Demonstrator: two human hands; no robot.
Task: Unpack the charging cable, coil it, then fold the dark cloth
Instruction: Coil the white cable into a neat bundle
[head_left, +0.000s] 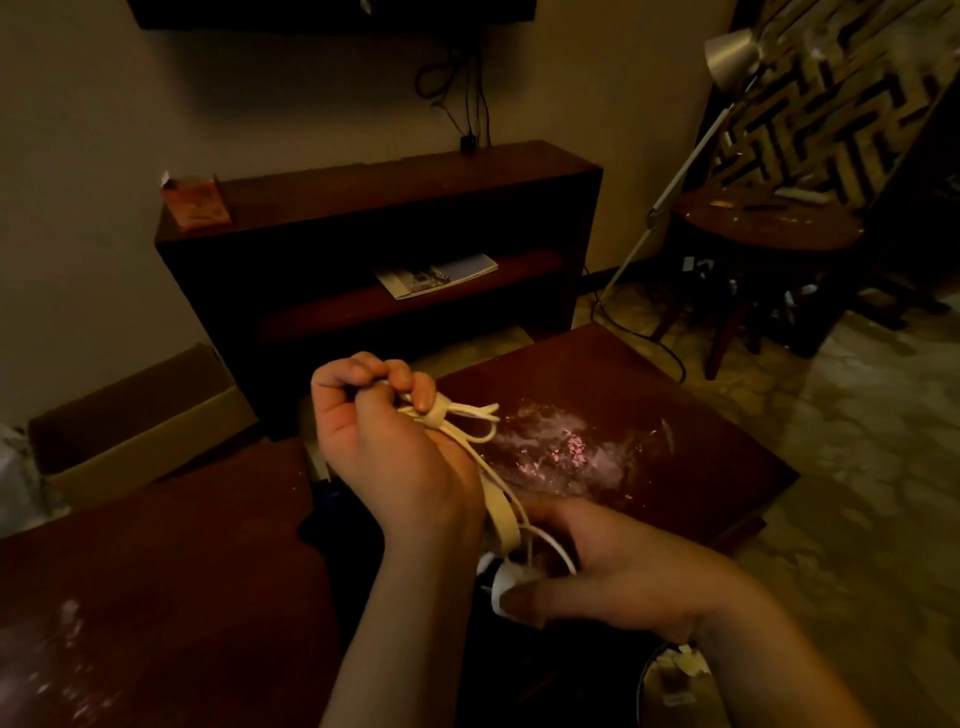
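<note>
Two hands hold one white charging cable (503, 519) above the gap between two dark glossy desks (649, 395): left hand (374, 431) clenched round its bundled loops, right hand (597, 561) pinching the plug end (506, 584) lower down. Beyond stand one low shelf (395, 182), one cardboard box (140, 441), one floor lamp (730, 52).

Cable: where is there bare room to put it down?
Bare: the right table beyond the right hand; the left table between the cardboard box and the left hand. Crowded: the gap between the tables, where both hands hold the cable.
</note>
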